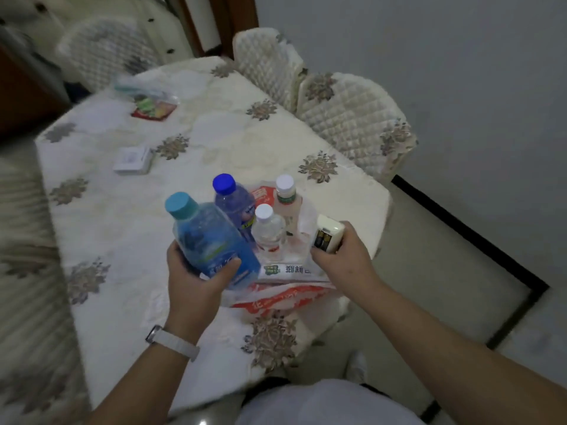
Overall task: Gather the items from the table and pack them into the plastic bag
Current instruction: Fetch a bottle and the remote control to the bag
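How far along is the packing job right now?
Partly done. A blue-capped bottle and two white-capped bottles seem to stand in the plastic bag. In hand: the left hand grips a teal-capped bottle, the right hand a cream box. Left: a white box and a colourful packet farther back on the table.

A surface (214, 118) draped in a cream cloth with grey-brown flower motifs fills the middle, running from 6 o'clock up toward 11 o'clock. Two chairs in quilted cream covers stand against its far edge, one (264, 62) at 12 o'clock and the other (346, 111) at 2 o'clock. A third quilted chair (101, 50), blurred, sits at 11 o'clock. A plain grey wall (445, 56) spans 1 to 3 o'clock. The pale floor (429, 240) at 4 o'clock carries a dark border strip (466, 231). A brown wooden door frame (221, 23) rises at 12 o'clock. The light is dim and even.
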Tool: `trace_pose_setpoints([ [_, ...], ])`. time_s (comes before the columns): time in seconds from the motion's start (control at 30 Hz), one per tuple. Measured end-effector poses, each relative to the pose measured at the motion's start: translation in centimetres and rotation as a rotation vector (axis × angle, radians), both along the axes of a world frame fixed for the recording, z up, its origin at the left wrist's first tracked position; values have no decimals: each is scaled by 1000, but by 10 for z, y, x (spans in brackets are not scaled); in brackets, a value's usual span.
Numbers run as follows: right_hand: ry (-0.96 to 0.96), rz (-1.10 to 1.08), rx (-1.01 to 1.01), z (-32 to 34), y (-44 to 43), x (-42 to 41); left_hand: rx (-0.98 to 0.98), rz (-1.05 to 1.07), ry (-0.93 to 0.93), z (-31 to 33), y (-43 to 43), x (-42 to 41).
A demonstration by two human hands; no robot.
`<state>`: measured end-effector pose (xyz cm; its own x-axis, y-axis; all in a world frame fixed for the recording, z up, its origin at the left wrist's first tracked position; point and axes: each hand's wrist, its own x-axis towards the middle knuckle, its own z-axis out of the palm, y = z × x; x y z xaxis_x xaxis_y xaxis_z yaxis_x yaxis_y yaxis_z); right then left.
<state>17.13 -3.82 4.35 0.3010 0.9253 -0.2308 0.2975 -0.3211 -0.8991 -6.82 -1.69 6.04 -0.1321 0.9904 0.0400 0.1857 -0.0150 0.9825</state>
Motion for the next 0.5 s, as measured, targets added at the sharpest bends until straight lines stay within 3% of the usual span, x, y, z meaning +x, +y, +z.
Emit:
trace_pose_setpoints([
  [0.23, -56, 286, -54, -25, 43, 2, -10, 267, 0, -20, 10, 12],
  [0.5, -486, 469, -111, -45, 61, -1, -129, 351, -97, -56, 27, 24],
])
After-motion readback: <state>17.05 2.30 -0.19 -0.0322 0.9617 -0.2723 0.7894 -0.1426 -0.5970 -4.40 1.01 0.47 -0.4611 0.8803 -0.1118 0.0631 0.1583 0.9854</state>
